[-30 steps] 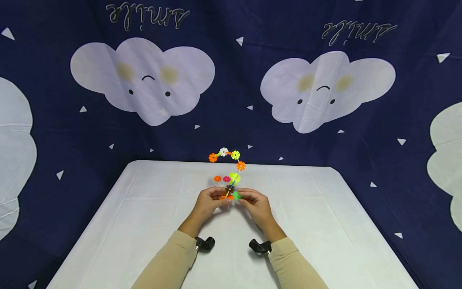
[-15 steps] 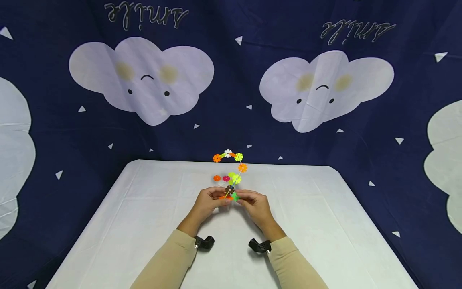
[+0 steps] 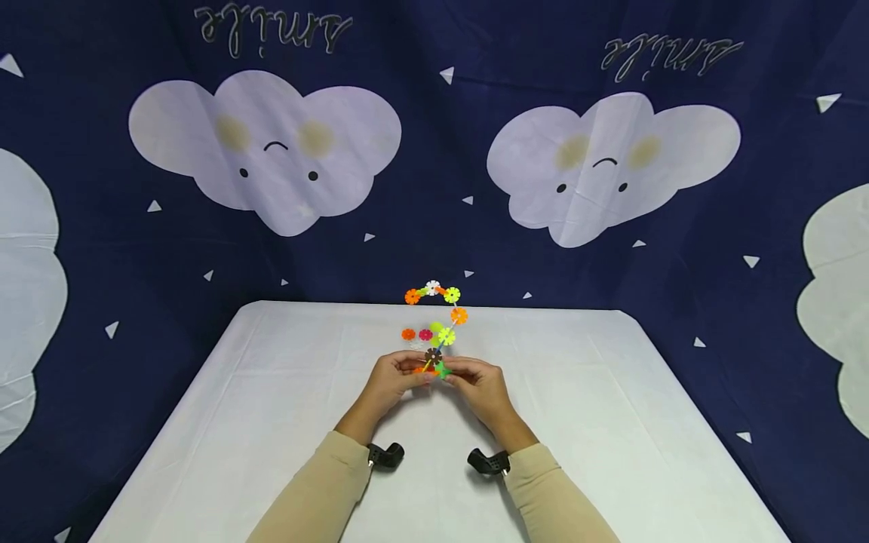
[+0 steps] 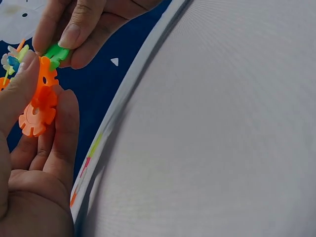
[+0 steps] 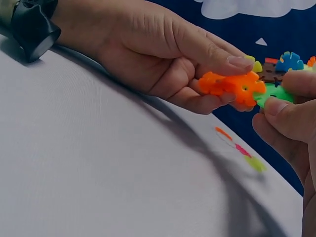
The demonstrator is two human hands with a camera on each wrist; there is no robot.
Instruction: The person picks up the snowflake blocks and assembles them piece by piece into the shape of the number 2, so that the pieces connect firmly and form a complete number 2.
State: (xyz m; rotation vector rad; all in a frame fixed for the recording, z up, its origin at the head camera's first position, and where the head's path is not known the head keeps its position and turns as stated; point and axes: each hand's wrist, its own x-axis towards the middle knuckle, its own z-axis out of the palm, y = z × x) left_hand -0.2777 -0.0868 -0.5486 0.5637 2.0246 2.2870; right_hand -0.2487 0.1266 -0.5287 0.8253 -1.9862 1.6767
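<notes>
Now the left hand (image 3: 396, 375), almost closed, pinches a flower chain (image 3: 446, 336) above the surface (image 3: 271, 422); the right hand (image 3: 482, 380) likewise a green flower (image 5: 274, 96) touching it; its length points surface-far-edge way, tip curving left.

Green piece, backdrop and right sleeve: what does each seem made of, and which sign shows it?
Green piece: probably smooth plastic; even bright colour, notched edge.
Backdrop: likely matt printed fabric; creases and soft folds.
Right sleeve: seemingly matt cloth; wrinkles near the cuff.
</notes>
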